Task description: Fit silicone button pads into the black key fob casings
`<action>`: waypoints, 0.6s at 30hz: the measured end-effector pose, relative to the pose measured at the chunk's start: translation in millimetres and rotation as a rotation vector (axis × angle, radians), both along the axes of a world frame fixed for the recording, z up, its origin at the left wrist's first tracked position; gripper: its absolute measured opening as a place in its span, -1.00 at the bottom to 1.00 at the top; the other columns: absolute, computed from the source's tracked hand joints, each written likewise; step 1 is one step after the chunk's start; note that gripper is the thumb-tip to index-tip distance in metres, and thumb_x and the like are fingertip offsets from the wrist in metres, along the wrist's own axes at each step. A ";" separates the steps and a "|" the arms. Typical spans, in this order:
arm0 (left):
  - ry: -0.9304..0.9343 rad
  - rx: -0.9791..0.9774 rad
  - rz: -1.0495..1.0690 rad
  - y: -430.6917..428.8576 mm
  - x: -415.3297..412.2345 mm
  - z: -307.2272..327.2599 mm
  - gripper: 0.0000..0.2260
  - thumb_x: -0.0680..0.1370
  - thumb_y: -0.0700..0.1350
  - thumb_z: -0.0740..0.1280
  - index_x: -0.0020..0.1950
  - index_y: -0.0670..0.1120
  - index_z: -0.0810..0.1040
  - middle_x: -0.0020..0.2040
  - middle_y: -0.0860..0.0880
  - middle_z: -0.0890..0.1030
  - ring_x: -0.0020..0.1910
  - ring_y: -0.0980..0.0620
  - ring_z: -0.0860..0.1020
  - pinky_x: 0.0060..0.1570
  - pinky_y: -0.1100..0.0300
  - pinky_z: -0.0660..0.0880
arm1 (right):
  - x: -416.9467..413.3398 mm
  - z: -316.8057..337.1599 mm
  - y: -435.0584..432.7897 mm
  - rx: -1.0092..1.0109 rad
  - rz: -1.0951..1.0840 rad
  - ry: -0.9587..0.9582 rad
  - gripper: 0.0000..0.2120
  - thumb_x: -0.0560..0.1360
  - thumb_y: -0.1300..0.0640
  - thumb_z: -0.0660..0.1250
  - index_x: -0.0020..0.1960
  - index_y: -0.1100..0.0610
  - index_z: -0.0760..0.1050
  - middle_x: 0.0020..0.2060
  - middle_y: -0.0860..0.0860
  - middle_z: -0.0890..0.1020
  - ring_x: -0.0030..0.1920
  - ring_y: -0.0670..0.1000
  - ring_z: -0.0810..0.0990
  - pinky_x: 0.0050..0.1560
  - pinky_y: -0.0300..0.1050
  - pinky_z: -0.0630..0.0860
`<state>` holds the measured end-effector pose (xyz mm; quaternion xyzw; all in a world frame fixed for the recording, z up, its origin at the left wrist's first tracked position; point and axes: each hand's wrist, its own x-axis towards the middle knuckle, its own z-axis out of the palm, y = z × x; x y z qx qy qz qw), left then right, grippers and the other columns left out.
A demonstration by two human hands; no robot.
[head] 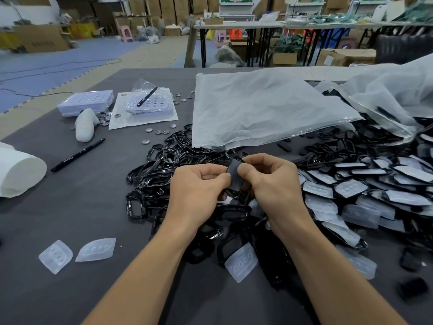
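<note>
My left hand and my right hand meet over the middle of the table, both gripping one black key fob casing between thumbs and curled fingers. Its dark flat face points up at me; the lower part is hidden between my palms. Under and around my hands lies a heap of empty black casing frames. To the right spreads a pile of casings fitted with translucent pads. Loose clear silicone button pads lie near me: two at the left and one by my right forearm.
A large clear plastic bag lies behind the heap. A black marker, a white roll, coin cells, lilac trays and a white fob-shaped piece sit at the left on the grey table.
</note>
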<state>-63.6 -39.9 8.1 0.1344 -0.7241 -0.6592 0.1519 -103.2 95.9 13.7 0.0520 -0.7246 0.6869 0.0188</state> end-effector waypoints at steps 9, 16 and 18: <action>0.034 0.010 0.022 -0.2 -1.2 1.2 -0.85 0.36 -0.09 0.55 -0.08 0.03 0.76 -0.23 -0.03 0.76 -0.22 -0.14 0.74 -0.13 0.06 0.68 | 0.2 2.8 1.4 0.084 0.138 0.005 -0.71 0.47 0.27 0.48 -0.24 -0.12 0.70 -0.32 0.00 0.73 -0.31 -0.05 0.68 -0.23 -0.07 0.64; 0.043 0.114 0.139 -1.9 -4.0 1.1 -0.89 0.45 -0.27 0.55 -0.13 -0.07 0.73 -0.30 -0.08 0.74 -0.40 0.01 0.66 -0.34 0.17 0.64 | 2.6 3.9 2.8 0.113 0.251 -0.006 -0.79 0.45 0.30 0.42 -0.14 0.01 0.73 -0.28 0.02 0.75 -0.29 -0.01 0.69 -0.31 -0.12 0.56; 0.054 0.117 0.124 -1.1 -3.2 0.7 -0.93 0.43 -0.23 0.55 -0.17 -0.07 0.73 -0.30 -0.08 0.74 -0.39 0.02 0.66 -0.32 0.16 0.65 | 1.0 2.5 2.3 0.142 0.207 0.026 -0.80 0.43 0.29 0.43 -0.13 0.02 0.73 -0.27 0.01 0.75 -0.19 0.11 0.74 -0.11 0.08 0.65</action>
